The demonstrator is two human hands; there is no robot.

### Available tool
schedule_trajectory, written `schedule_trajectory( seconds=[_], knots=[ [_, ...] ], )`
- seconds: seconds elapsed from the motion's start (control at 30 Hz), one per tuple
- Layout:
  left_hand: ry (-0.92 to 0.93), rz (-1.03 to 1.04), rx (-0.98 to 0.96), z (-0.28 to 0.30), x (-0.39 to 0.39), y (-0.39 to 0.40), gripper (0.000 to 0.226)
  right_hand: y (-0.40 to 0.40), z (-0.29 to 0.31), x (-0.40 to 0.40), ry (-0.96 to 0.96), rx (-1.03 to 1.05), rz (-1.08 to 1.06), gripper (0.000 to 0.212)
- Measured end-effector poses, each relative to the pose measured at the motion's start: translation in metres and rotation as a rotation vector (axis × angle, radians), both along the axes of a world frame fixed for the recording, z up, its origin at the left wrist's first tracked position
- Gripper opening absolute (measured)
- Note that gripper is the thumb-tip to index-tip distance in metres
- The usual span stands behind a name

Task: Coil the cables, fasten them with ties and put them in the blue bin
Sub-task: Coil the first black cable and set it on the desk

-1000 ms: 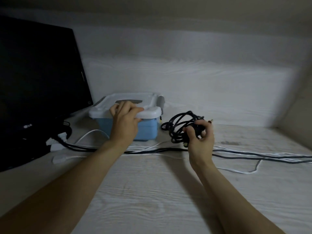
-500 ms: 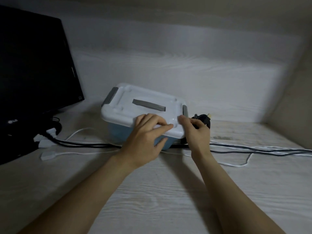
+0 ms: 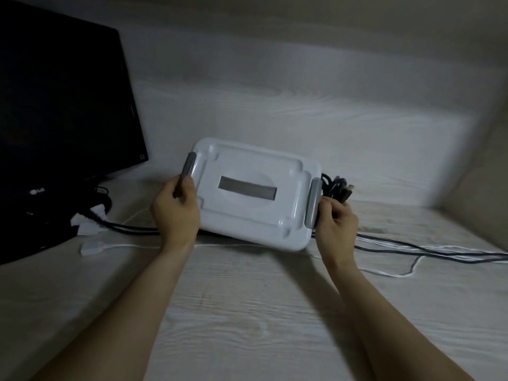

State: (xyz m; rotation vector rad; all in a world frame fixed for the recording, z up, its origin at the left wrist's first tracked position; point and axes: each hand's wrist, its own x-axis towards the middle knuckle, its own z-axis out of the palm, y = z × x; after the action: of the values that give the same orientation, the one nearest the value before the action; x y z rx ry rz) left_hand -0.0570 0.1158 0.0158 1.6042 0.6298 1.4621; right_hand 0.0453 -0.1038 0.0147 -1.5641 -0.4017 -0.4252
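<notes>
While left hand (image 3: 176,213) fingers pinch bin (image 3: 255,193) latch, right hand (image 3: 336,222) grips coiled cable (image 3: 336,187) (beside bin).

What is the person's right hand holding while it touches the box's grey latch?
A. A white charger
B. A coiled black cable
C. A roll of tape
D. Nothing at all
B: the right hand grips a coiled black cable whose loops and plug stick out just behind the grey latch on the lid.
</notes>
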Motion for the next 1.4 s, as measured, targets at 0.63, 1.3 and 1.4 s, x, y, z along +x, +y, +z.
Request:
schedule_trajectory(
  seconds=[0.63,1.3,1.4],
  knots=[
    [0.152,0.011,-0.245,0.003,0.005,0.004,0.048,0.004,0.003,-0.008,-0.088,-0.168,0.028,0.04],
    [0.006,-0.103,-0.472,0.001,0.006,0.025,0.017,-0.02,0.004,0.026,0.073,-0.193,0.034,0.053],
    [0.045,-0.067,-0.151,0.005,0.0,0.018,0.025,-0.021,0.005,0.024,0.074,-0.169,0.001,0.057]
  ],
)
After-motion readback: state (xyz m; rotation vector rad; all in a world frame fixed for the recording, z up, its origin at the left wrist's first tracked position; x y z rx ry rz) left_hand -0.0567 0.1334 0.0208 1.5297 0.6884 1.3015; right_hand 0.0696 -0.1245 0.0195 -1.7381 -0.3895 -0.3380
